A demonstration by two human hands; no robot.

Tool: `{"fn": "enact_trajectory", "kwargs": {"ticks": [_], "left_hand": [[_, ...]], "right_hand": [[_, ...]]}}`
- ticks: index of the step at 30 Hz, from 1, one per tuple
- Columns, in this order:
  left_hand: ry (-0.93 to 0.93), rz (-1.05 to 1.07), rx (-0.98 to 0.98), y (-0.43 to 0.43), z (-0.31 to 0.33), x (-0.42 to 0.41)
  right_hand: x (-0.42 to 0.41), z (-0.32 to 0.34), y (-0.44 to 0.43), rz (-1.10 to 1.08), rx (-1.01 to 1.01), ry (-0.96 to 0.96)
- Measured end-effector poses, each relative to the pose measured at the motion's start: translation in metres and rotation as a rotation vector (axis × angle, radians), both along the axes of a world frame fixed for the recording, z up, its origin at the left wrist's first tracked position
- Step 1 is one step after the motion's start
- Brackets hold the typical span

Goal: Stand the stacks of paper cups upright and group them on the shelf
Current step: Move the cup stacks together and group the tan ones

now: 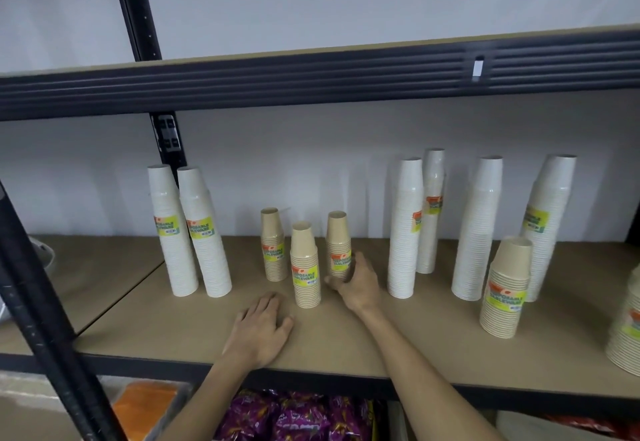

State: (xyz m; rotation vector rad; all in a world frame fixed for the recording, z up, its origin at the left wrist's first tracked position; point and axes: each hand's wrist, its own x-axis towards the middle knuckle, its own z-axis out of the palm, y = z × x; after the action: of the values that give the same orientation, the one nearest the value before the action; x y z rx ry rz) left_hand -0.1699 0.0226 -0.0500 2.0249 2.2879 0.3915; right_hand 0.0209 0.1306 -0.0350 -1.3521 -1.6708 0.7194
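Left end of shelf (138, 323): white pair (204, 253) upright, touching, towards the back. Your left hand (261, 326) lies flat near the front edge, fingers straight, holding nothing.

Middle: three upright in a loose cluster: back brown stack (274, 245), front brown stack (305, 265), right brown stack (338, 243). Your right hand (356, 284) has its fingers curled round the right brown stack's base.

Right half: four white stacks (476, 232) upright but spread out, wide brown stack (505, 288) in front of them. Edge stack (627, 329) is cropped, can't tell if it stands.

My read: standing mostly done, grouping isn't. Whites are split across both ends and browns are apart.
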Motion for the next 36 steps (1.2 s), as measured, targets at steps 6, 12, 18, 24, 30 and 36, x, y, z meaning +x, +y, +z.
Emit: {"fn": "enact_trajectory", "kwargs": {"ticks": [6,12,18,24,30,36], "left_hand": [[-0.039,0.005,0.054,-0.001,0.0,0.0],[-0.087,-0.032,0.283,-0.022,0.008,0.012],[0.118,-0.389,0.399,-0.023,0.008,0.039],[-0.183,-0.436,0.164,0.007,0.0,0.1],[-0.245,-0.395,0.145,0.011,-0.008,0.099],[-0.17,-0.391,0.196,0.018,-0.015,0.099]], "right_hand": [[0.003,0.003,-0.001,0.015,-0.049,-0.075],[0.019,0.004,-0.031,0.036,-0.053,-0.022],[0.082,-0.004,-0.067,-0.168,0.057,0.114],[0.106,0.003,-0.049,-0.189,0.018,0.136],[0.096,0.005,-0.013,-0.136,-0.044,0.05],[0.077,0.007,0.004,-0.169,-0.094,-0.179]]}}
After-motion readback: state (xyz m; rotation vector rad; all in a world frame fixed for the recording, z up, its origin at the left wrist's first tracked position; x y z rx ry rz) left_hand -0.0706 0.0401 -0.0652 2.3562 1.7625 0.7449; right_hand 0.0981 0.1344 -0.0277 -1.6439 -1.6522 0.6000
